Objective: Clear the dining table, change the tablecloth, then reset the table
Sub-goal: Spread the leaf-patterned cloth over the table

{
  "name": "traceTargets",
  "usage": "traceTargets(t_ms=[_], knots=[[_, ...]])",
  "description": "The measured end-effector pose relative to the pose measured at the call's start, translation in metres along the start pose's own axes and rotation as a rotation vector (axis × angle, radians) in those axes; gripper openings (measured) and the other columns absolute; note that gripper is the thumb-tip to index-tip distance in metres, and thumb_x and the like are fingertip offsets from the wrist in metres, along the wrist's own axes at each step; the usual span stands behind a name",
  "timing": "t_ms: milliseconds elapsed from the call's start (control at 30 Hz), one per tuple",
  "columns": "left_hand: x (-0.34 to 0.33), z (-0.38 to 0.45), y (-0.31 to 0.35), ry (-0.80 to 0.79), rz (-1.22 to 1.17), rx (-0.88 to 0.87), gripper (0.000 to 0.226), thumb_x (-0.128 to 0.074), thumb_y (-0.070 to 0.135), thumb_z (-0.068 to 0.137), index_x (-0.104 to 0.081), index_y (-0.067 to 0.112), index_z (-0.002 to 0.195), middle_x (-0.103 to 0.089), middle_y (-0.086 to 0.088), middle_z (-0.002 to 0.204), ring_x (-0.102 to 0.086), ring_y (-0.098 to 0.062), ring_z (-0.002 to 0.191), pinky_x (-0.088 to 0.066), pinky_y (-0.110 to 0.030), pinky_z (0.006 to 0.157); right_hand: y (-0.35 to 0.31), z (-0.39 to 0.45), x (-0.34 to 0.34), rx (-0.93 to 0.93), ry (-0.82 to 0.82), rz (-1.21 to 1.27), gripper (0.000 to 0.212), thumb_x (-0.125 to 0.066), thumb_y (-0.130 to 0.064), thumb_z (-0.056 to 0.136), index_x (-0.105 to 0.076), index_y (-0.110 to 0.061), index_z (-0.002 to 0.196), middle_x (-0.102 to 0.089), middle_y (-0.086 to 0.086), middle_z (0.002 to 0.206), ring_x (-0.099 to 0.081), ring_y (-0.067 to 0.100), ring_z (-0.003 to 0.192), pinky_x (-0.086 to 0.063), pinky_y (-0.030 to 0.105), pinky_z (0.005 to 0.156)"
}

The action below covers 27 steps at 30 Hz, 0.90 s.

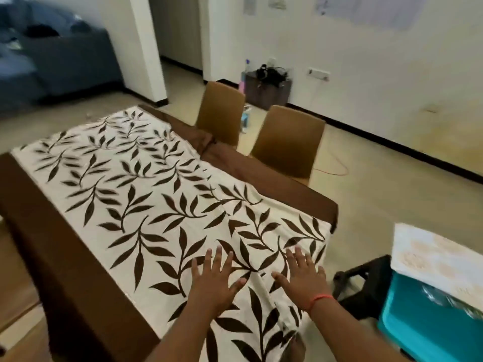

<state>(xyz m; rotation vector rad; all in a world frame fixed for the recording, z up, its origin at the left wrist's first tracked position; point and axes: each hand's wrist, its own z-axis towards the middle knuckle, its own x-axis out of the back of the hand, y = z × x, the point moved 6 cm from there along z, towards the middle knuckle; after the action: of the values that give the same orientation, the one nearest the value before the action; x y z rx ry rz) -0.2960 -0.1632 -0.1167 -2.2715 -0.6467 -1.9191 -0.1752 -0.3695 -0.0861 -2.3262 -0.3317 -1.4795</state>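
A cream tablecloth [146,194] with a dark brown leaf print and brown borders covers the dining table. It lies mostly flat, with a fold near the right end under my hands. My left hand [213,280] presses flat on the cloth with fingers spread. Beside it, my right hand [304,279] also lies flat with straight fingers, close to the table's right end; a red thread circles that wrist. Nothing else stands on the cloth.
Two brown chairs [220,113] [287,141] are pushed in along the far side. A teal box [428,325] with a folded pale cloth [439,259] over it sits on a dark stool [363,286] at right. An orange cable [337,165] runs over the floor. A blue sofa [52,56] stands at back left.
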Motion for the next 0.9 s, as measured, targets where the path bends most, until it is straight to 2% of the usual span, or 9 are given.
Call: traceTargets(t_ms=[67, 200, 367, 500, 533, 600, 700, 800, 900], knots=[[-0.009, 0.030, 0.000, -0.005, -0.022, 0.090, 0.084, -0.002, 0.081, 0.088, 0.009, 0.033, 0.156, 0.019, -0.002, 0.164, 0.019, -0.027, 0.151, 0.015, -0.061, 0.116, -0.005, 0.062, 0.012, 0.106, -0.027, -0.074, 0.088, -0.015, -0.080, 0.087, 0.006, -0.032, 0.157, 0.016, -0.003, 0.165, 0.010, 0.024, 0.153, -0.003, 0.055, 0.122], [-0.016, 0.072, 0.010, 0.007, -0.043, 0.269, 0.081, -0.008, 0.077, 0.091, 0.006, 0.033, 0.157, 0.012, -0.004, 0.166, 0.015, -0.028, 0.152, 0.011, -0.062, 0.117, -0.015, 0.173, 0.033, 0.277, -0.067, -0.147, 0.084, -0.021, -0.075, 0.091, 0.002, -0.030, 0.158, 0.010, -0.001, 0.166, 0.004, 0.025, 0.153, -0.007, 0.056, 0.121], [-0.034, 0.098, 0.030, -0.091, -0.033, 0.562, 0.089, 0.009, 0.076, 0.082, 0.004, 0.030, 0.158, 0.006, -0.006, 0.167, 0.007, -0.031, 0.153, 0.003, -0.063, 0.117, -0.007, 0.263, 0.043, 0.439, -0.124, -0.205, 0.078, -0.021, -0.069, 0.095, -0.001, -0.028, 0.158, 0.009, -0.001, 0.166, 0.002, 0.027, 0.153, -0.008, 0.057, 0.119], [-0.047, 0.095, 0.056, -0.109, -0.064, 0.709, 0.076, -0.010, 0.068, 0.095, -0.021, 0.026, 0.157, -0.024, -0.014, 0.163, -0.024, -0.039, 0.148, -0.027, -0.068, 0.111, 0.033, 0.307, 0.062, 0.447, -0.150, -0.231, 0.061, -0.023, -0.044, 0.104, 0.000, -0.027, 0.158, 0.008, -0.002, 0.166, 0.003, 0.029, 0.153, -0.010, 0.057, 0.120], [-0.050, 0.097, 0.065, -0.121, -0.067, 0.713, 0.073, -0.017, 0.065, 0.096, -0.018, 0.026, 0.158, -0.019, -0.014, 0.164, -0.020, -0.039, 0.150, -0.029, -0.066, 0.111, 0.043, 0.319, 0.066, 0.444, -0.163, -0.234, 0.060, -0.023, -0.041, 0.105, 0.000, -0.026, 0.158, 0.008, -0.002, 0.166, 0.002, 0.029, 0.153, -0.011, 0.057, 0.120], [-0.061, 0.102, 0.079, -0.193, -0.060, 0.719, 0.075, -0.026, 0.062, 0.098, 0.001, 0.027, 0.159, 0.004, -0.011, 0.167, -0.001, -0.037, 0.153, -0.022, -0.061, 0.117, 0.060, 0.335, 0.071, 0.458, -0.184, -0.258, 0.059, -0.022, -0.037, 0.105, 0.000, -0.025, 0.158, 0.008, -0.003, 0.166, 0.004, 0.027, 0.153, -0.012, 0.057, 0.120], [-0.063, 0.112, 0.095, -0.240, -0.026, 0.737, 0.081, -0.027, 0.066, 0.096, 0.014, 0.031, 0.156, 0.019, -0.008, 0.165, 0.009, -0.039, 0.152, -0.016, -0.060, 0.119, 0.080, 0.347, 0.071, 0.479, -0.188, -0.301, 0.059, -0.020, -0.037, 0.106, 0.003, -0.023, 0.158, 0.010, -0.002, 0.166, 0.006, 0.026, 0.153, -0.014, 0.057, 0.120], [-0.065, 0.120, 0.105, -0.254, -0.011, 0.768, 0.083, -0.024, 0.071, 0.093, 0.017, 0.033, 0.154, 0.019, -0.010, 0.165, 0.009, -0.043, 0.151, -0.016, -0.063, 0.117, 0.099, 0.348, 0.074, 0.460, -0.152, -0.323, 0.062, -0.021, -0.041, 0.105, 0.005, -0.021, 0.158, 0.009, 0.002, 0.166, 0.004, 0.027, 0.153, -0.016, 0.058, 0.119], [-0.061, 0.132, 0.117, -0.255, -0.015, 0.769, 0.083, -0.018, 0.075, 0.086, 0.003, 0.036, 0.157, 0.006, -0.015, 0.166, -0.001, -0.045, 0.150, -0.021, -0.065, 0.113, 0.123, 0.345, 0.075, 0.428, -0.164, -0.357, 0.065, -0.019, -0.046, 0.103, 0.006, -0.019, 0.157, 0.009, 0.006, 0.166, 0.005, 0.031, 0.153, -0.017, 0.060, 0.118]])
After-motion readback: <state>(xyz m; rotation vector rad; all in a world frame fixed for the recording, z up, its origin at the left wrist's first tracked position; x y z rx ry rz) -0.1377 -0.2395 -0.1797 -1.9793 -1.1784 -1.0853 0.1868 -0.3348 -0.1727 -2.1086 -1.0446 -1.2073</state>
